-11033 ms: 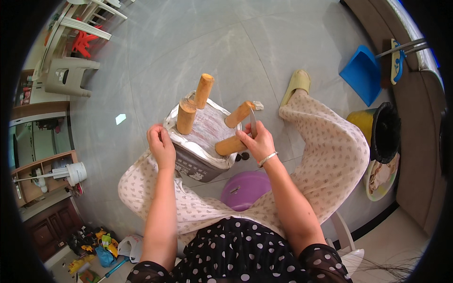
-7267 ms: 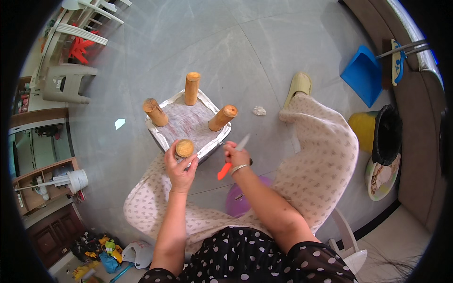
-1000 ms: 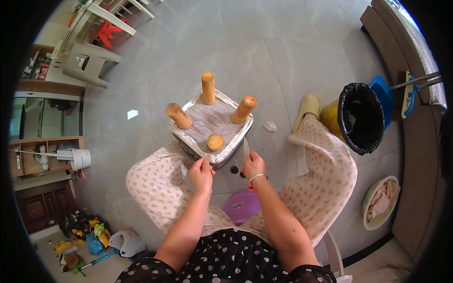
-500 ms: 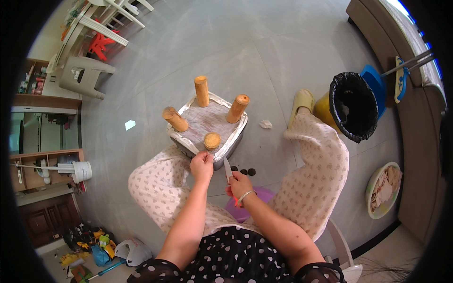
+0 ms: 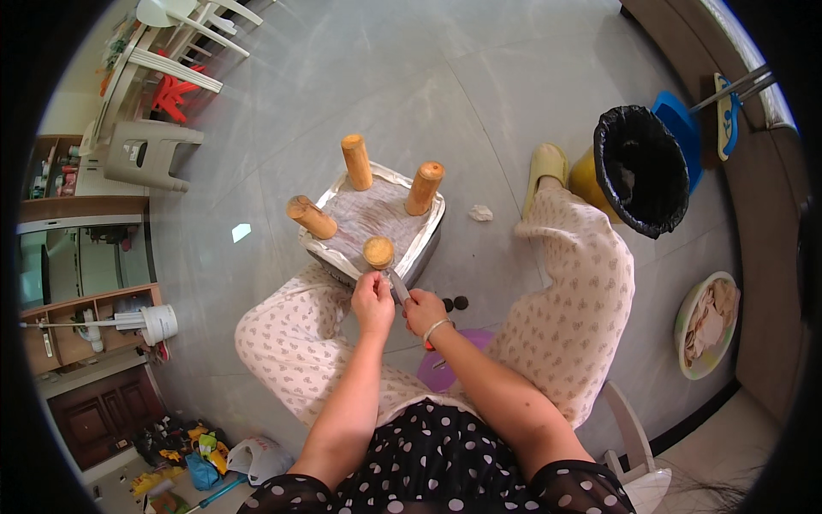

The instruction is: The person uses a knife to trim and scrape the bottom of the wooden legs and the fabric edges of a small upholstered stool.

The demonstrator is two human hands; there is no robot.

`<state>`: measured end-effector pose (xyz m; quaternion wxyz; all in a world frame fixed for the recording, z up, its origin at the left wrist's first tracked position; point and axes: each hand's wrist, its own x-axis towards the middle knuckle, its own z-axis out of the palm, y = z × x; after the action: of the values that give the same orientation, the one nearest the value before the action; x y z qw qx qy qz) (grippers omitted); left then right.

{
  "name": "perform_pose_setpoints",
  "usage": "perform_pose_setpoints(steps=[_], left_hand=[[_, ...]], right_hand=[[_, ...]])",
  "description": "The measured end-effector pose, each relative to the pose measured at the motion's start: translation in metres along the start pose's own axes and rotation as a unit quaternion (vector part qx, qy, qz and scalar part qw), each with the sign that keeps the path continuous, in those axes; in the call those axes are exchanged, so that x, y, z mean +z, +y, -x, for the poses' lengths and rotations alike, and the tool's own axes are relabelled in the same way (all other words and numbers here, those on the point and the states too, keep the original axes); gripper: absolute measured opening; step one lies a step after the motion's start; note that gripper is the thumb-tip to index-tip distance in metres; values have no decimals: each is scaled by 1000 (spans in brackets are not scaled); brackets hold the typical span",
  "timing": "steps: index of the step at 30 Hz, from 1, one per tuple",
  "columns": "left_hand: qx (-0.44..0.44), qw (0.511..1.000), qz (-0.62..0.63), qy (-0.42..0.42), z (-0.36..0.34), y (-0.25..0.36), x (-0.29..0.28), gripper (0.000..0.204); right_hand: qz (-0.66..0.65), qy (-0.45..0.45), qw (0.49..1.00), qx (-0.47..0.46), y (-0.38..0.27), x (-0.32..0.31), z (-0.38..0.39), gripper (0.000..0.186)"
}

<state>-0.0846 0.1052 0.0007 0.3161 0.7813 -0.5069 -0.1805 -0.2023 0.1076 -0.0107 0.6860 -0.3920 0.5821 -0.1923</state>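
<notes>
An upturned stool (image 5: 360,216) with a dark side, white fabric round its edge and several round wooden legs (image 5: 355,161) sits between my legs. My left hand (image 5: 373,295) is closed in a pinch on the white fabric edge at the near corner, just below the nearest leg. My right hand (image 5: 421,313) grips a knife (image 5: 399,287) with a red handle, mostly hidden, and its blade points into that corner beside my left fingers. Small dark round pieces (image 5: 460,302) lie right of the knife. A purple object (image 5: 467,349) is partly hidden under my forearms.
A black-lined yellow bin (image 5: 642,167), blue dustpan (image 5: 689,120) and cloth-filled basin (image 5: 705,330) stand along the sofa (image 5: 758,283) at right. A white crumple (image 5: 481,212) lies beside my slipper (image 5: 546,171). At left are a grey stool (image 5: 150,154) and scattered bags (image 5: 257,454).
The knife in my right hand has moved up and left to the corner at my left fingers. Compared with several seconds ago, the bin stands farther forward and the upturned stool sits differently turned.
</notes>
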Motion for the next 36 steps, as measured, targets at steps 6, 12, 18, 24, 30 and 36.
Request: perform_pose_setpoints(steps=[6, 12, 18, 24, 30, 36], left_hand=[[-14, 1000, -15, 11, -1, -11, -5, 8], [30, 999, -9, 12, -1, 30, -20, 9], [194, 966, -165, -36, -6, 39, -13, 13], [168, 911, -346, -148, -16, 54, 1, 19], [188, 860, -435, -189, -26, 36, 15, 9], [181, 871, -427, -163, -20, 44, 9, 13]], right_hand=[[96, 13, 992, -86, -2, 13, 28, 23], [23, 115, 993, -19, 3, 18, 17, 23], [-39, 138, 989, 47, 5, 9, 6, 23], [-67, 130, 986, 82, 8, 4, 3, 24], [-9, 138, 989, 48, 1, 4, 4, 23], [9, 169, 986, -3, -8, -1, -3, 22]])
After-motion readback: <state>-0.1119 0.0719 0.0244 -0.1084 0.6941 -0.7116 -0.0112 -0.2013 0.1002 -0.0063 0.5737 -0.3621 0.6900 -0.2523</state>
